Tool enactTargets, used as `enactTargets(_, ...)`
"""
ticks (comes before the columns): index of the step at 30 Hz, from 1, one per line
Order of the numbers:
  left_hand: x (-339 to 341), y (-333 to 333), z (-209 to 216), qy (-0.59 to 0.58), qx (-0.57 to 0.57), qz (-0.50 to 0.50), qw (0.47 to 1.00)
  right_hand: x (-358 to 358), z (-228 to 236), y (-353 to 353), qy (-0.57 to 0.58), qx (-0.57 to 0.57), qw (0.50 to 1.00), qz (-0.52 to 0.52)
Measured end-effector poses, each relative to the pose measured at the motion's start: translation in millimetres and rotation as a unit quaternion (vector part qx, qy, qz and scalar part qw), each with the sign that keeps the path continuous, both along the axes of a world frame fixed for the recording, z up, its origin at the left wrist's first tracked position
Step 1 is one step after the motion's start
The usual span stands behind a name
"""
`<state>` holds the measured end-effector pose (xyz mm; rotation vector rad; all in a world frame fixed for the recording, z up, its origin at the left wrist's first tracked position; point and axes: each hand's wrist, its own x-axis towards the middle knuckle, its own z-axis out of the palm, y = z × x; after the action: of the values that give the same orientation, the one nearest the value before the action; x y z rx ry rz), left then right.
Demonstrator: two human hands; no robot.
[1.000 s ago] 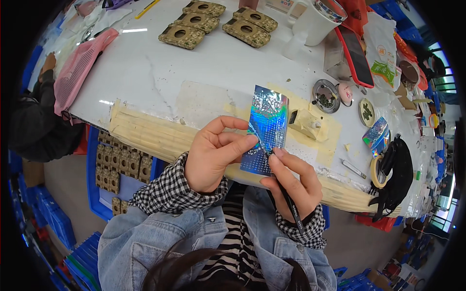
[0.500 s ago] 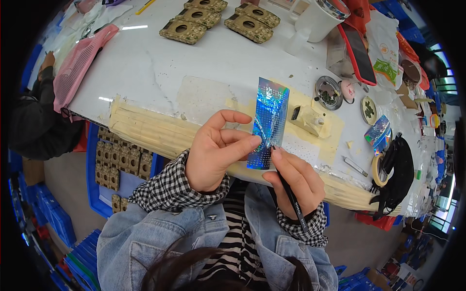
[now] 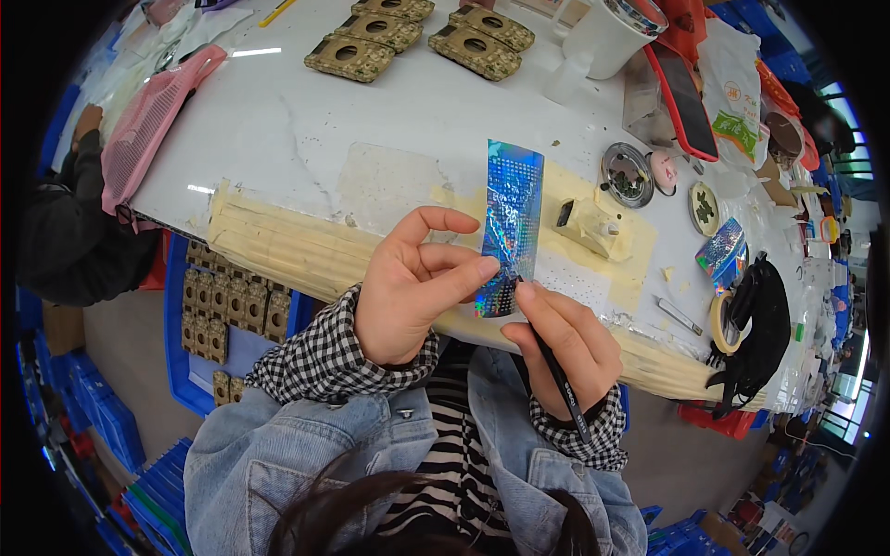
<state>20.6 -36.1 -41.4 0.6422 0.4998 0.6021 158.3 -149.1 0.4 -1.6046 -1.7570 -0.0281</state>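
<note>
Between its thumb and fingers my left hand [image 3: 408,283] holds a shiny blue holographic sheet [image 3: 513,185] upright over the near edge of the table. Rows of small dots cover the sheet. My right hand [image 3: 570,347] grips a slim black pen-like tool [image 3: 559,371], its tip at the lower part of the sheet; fingers partly hide that tip. Just beyond the sheet, a small block wrapped in cream tape [image 3: 593,230] sits on a taped patch. Scattered dark specks lie on the white area [image 3: 570,283] beside my right hand.
Camouflage model tank hulls [image 3: 349,57] stand at the back; several more fill a blue tray [image 3: 199,371] below left. On the right are a round dish of dark bits [image 3: 629,176], a red-cased phone [image 3: 681,102], a tape roll [image 3: 728,324] and a black bag [image 3: 758,324]. Another person's sleeve [image 3: 88,213] is at left.
The blue sheet has shifted slightly up and left and tilts a little differently, so its glare has changed. Both hands stay nearly in place, still holding the sheet and the black tool.
</note>
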Motion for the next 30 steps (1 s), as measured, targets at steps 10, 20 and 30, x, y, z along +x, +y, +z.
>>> enactTargets(10, -1.5, 0.1, 1.8, -0.011, -0.028, -0.008, 1.000, -0.5, -3.4, 0.4, -0.054, 0.024, 0.998, 0.023)
enactTargets(20, -0.9, 0.1, -0.2, -0.017, -0.053, -0.008, 0.998, 3.4, -9.5, 5.2, -0.162, 0.064, 0.983, 0.056)
enactTargets(30, -2.3, 0.8, 0.0, -0.017, -0.050, -0.009, 0.999, 5.0, -8.0, 1.6, -0.149, 0.050, 0.986, 0.061)
